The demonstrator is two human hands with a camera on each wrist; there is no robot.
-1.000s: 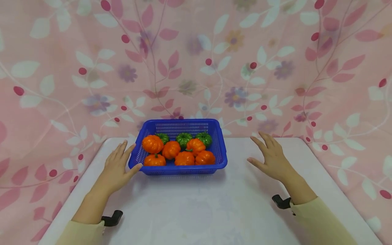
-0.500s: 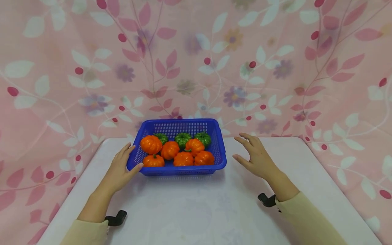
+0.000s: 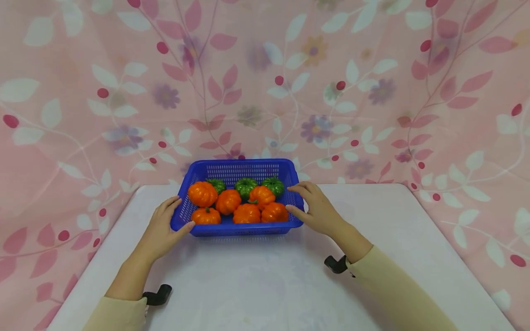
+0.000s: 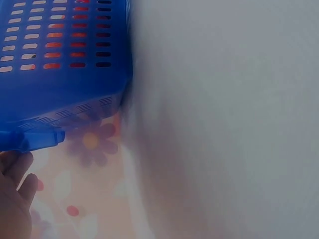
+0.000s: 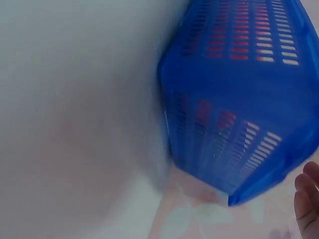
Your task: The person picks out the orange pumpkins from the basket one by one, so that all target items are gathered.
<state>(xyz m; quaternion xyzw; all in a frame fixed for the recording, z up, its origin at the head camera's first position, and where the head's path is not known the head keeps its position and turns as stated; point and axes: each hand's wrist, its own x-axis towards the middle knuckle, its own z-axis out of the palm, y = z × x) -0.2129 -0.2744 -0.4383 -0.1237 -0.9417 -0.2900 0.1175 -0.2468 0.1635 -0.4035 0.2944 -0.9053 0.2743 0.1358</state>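
A blue plastic basket (image 3: 244, 228) with slotted walls stands toward the back of the table. Inside lie several orange pumpkins (image 3: 228, 202) and, behind them, 3 green pumpkins (image 3: 246, 188). My left hand (image 3: 162, 232) is at the basket's left side, fingers along the rim and thumb near the front corner. In the left wrist view, its fingertips (image 4: 19, 167) show right at the rim. At the right side, my right hand (image 3: 318, 211) has its fingers spread, with the fingertips overlapping the right rim. The right wrist view shows these fingers (image 5: 308, 191) beside the rim, slightly apart from it.
A white-covered table (image 3: 256, 280) lies under the basket and both arms. A pink floral curtain (image 3: 256, 82) hangs close behind the basket and along both sides. Black camera mounts (image 3: 157, 295) stick out from the sleeves.
My right hand has moved left, from well away from the basket to its right rim. My left hand has stayed by the left rim, drawing slightly closer. The basket holds its place.
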